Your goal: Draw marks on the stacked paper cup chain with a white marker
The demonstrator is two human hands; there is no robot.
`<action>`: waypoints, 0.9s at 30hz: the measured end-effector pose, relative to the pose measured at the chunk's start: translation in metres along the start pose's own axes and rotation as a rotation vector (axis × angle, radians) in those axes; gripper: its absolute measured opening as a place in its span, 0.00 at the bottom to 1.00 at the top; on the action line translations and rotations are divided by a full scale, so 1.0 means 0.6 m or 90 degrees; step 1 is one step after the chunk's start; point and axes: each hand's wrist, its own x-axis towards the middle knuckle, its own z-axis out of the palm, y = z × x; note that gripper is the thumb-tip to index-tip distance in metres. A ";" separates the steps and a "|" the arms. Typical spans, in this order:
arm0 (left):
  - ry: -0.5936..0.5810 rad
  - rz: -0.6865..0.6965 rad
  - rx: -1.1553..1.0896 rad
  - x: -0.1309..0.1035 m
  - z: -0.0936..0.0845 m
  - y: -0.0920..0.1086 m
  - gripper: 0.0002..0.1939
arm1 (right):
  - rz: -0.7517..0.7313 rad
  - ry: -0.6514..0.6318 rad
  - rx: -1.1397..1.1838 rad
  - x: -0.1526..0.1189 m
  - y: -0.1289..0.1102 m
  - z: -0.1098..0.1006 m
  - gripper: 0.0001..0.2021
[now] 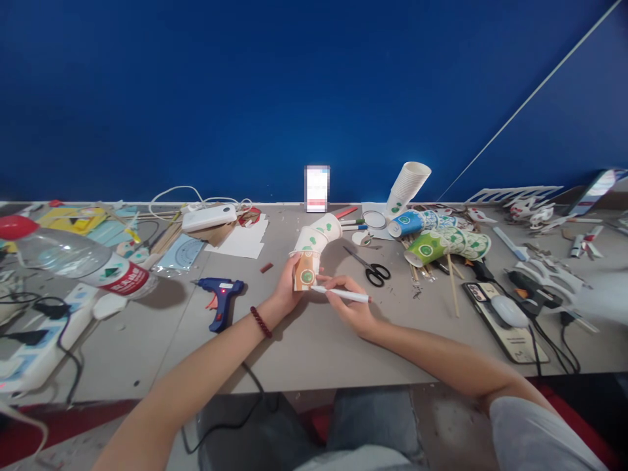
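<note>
Blue wall (220, 98) fills the upper frame above a grey counter (304, 356). At centre frame, the left hand (287, 289) is curled around the lower end of a curved chain of paper cups (311, 239), by its orange cup (303, 268); the right hand (354, 307) pinches a white marker (349, 296), tip at that cup. Thin-walled, the chain is probably light and easily dented; gentle holding near its lowest rim should suit.

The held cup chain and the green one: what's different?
The held chain has an orange end cup; the green chain has a green one. The left hand grips the held chain; no hand touches the green chain. The held chain's other cups are mostly white; the green chain's are heavily patterned. Both are bent rows of paper cups.
</note>
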 end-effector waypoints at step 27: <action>0.009 -0.001 0.002 0.002 0.001 -0.001 0.24 | 0.007 -0.025 0.001 0.002 -0.006 -0.001 0.05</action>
